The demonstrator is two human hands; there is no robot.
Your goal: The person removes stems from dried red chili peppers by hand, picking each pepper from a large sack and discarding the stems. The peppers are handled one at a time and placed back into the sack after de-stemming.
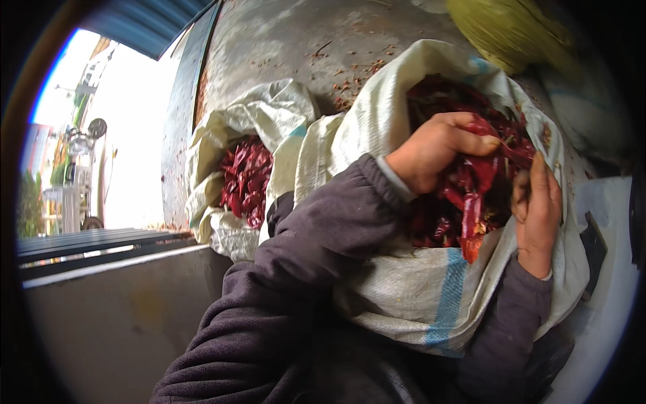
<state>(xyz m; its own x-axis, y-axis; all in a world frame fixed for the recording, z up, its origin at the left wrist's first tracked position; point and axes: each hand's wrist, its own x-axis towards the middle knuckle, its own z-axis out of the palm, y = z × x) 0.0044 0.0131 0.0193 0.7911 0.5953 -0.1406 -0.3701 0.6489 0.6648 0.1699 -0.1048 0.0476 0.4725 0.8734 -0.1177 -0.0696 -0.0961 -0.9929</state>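
Note:
My left hand grips several dried red chili peppers, pressing them between thumb and fingers. One long pepper hangs below it, its tip torn and orange-red. Just to the right, my right hand has its fingertips on the end of another dried red pepper that reaches across from under my left thumb. Its curled fingers are partly blurred. Both hands are over the mouth of a large white woven sack with a blue stripe, its rim rolled outward. More dark red peppers fill the sack.
A smaller woven sack to the left holds more red peppers. Stem scraps litter the concrete floor. A yellow-green sack lies at the upper right. On the left are a low wall and a bright doorway.

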